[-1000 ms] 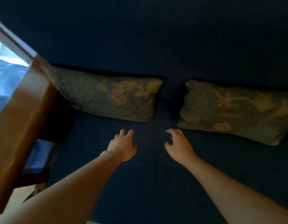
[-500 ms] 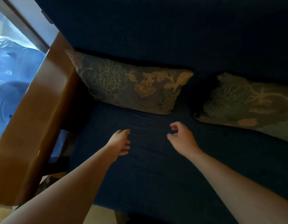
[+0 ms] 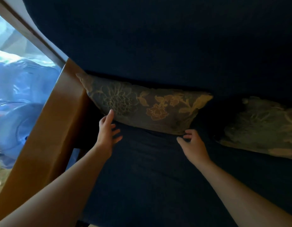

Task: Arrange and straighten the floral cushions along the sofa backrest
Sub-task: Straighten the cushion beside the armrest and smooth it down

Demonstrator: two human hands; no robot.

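Both hands' fingers spread loose, touching left floral cushion at lower edge.

Dim, window glare at left, soft, edges curved

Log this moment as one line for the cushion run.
step: reaching left floral cushion | left hand: open, fingertip at lower edge | right hand: open, at bottom right corner | right floral cushion: untouched
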